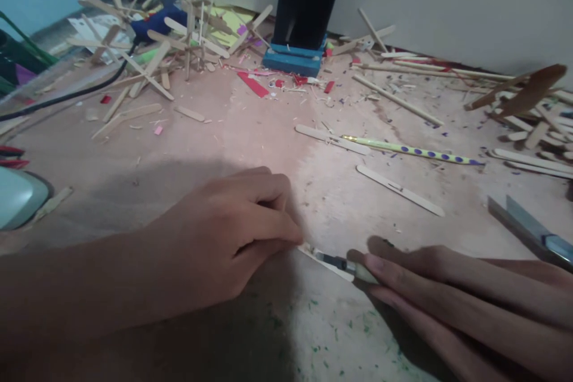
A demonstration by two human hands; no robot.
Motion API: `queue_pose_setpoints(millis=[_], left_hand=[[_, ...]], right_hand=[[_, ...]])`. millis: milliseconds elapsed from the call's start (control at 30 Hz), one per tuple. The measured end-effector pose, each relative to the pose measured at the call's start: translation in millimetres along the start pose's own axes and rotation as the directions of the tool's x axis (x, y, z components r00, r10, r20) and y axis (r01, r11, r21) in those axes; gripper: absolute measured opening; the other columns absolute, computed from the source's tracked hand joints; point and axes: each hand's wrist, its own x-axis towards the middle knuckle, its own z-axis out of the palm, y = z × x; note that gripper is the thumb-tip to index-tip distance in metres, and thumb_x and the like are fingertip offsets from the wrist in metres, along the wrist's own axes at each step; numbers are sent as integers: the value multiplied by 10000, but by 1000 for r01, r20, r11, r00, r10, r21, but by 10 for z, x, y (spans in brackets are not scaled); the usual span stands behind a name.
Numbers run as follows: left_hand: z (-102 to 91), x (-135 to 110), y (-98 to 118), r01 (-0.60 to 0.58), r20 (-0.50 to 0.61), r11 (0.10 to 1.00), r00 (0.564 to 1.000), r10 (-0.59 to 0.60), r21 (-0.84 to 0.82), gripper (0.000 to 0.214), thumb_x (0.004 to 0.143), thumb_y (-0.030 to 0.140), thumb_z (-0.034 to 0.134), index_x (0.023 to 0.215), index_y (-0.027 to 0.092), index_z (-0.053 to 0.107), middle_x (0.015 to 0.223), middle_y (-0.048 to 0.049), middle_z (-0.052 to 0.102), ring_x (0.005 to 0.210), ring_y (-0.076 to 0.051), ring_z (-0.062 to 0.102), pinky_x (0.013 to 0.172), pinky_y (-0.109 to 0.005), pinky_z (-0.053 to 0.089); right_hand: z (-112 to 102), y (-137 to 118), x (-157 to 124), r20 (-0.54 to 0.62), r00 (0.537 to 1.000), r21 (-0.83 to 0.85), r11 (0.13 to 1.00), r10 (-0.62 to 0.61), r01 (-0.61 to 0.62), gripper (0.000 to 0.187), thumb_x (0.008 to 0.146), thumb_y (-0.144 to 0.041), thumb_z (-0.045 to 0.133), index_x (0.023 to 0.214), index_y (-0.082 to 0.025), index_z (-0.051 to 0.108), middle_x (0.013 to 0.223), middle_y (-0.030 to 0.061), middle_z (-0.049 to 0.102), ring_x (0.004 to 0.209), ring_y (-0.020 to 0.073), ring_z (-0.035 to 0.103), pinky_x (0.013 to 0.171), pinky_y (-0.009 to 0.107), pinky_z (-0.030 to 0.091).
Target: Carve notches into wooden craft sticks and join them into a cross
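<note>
My left hand (250, 224) is closed, thumb and fingertips pinching one end of a wooden craft stick (338, 271) that lies flat on the table. My right hand (430, 295) is closed around the pale handle of a small craft knife (333, 260). Its metal tip points left and meets the stick just beside my left fingertips. Much of the handle is hidden under my right fingers. Beyond my hands lie a notched craft stick (398, 190) and another cut stick (322, 136). A yellow pencil with purple dots (416, 150) touches the farther one.
Scissors or a similar metal blade tool (532, 230) lie at the right. Craft sticks (152, 71) are heaped at the back left, near a black cable (89, 92). A black post on a blue base (293, 59) stands at the back. A pale rounded object (20, 197) sits left.
</note>
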Motion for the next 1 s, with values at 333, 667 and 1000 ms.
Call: queue_pose_setpoints(millis=[333, 667, 1000], left_hand=[[8, -13, -17, -9, 7, 1000, 1000, 9, -3, 216, 1027, 105, 593, 933, 202, 761, 884, 11, 638, 831, -121, 617, 752, -271, 439], [-13, -80, 130, -161, 25, 986, 987, 161, -36, 87, 1007, 110, 644, 1045, 130, 719, 882, -7, 704, 823, -135, 605, 776, -276, 492], [-82, 4, -103, -191, 4, 955, 981, 195, 227, 227, 1051, 92, 548, 1127, 163, 749, 1171, -53, 745, 1097, -169, 668, 1000, -296, 500]], right_hand=[[-6, 11, -29, -16, 999, -20, 999, 35, -36, 263, 996, -374, 651, 1223, -413, 778, 1005, -34, 809, 929, 240, 778, 674, 315, 652], [-178, 65, -102, 32, 999, 168, 985, 35, -40, 241, 1058, -168, 541, 1217, -268, 692, 1094, -48, 809, 852, 118, 751, 700, 232, 592], [-104, 85, -233, -26, 995, 55, 994, 95, -93, 327, 1051, -204, 567, 1323, -308, 716, 1169, -60, 793, 930, 136, 762, 742, 281, 606]])
